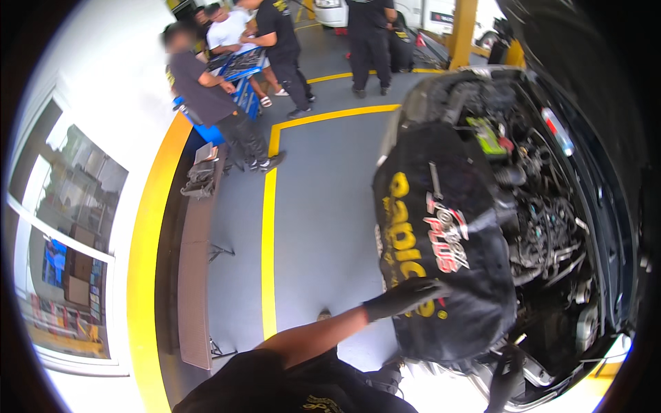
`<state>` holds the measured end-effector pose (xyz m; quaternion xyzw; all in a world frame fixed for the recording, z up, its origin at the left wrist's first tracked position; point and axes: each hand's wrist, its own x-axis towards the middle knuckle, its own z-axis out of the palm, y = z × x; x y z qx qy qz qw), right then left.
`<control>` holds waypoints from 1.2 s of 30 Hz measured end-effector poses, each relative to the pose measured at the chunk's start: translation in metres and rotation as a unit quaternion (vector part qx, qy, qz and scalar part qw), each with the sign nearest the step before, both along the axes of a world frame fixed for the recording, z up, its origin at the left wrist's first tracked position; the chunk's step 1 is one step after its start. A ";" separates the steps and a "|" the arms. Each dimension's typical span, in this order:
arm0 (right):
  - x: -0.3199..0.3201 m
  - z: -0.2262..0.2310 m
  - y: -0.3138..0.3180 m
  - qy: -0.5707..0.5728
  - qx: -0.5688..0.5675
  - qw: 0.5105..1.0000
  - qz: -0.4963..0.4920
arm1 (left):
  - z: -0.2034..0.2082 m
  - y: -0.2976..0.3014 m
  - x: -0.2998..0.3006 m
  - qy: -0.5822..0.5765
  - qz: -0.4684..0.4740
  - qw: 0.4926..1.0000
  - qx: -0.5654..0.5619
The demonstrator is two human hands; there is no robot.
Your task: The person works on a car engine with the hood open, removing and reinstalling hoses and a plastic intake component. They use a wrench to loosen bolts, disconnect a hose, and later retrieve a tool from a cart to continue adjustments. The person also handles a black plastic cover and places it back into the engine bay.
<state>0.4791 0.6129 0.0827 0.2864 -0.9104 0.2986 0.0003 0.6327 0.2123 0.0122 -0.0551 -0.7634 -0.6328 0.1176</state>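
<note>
A black fender cover [482,289] with yellow, white and red lettering drapes over the near side of a car with its hood raised. My left hand [407,297], in a dark glove, reaches across the lower part of the cover with its fingers stretched out, holding nothing that I can see. Lower right, my right hand [507,372], also dark-gloved, is beside the cover's lower corner at the car's edge; its fingers are too dark to make out. On the cover's upper part lies a slim grey strip [435,180], its kind unclear. The engine [544,234] is exposed beyond the cover.
A lime-green-topped box [486,135] sits in the engine bay; a red-and-white bottle [558,131] lies by its far edge. Along the left wall runs a long brown bench [196,296]. Several people stand near a blue tool cart [246,96]. Yellow lines [269,241] mark the grey floor.
</note>
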 end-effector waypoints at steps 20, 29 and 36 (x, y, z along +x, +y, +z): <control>0.161 0.012 -0.610 0.154 0.131 0.896 0.395 | -0.132 -0.432 0.500 -0.271 0.556 0.676 0.400; 0.127 0.005 -0.935 0.187 0.063 0.831 0.521 | -0.150 -0.545 0.569 -0.370 0.618 0.580 0.380; 0.131 0.022 -1.156 0.125 0.059 0.810 0.570 | -0.136 -0.663 0.564 -0.304 0.697 0.539 0.362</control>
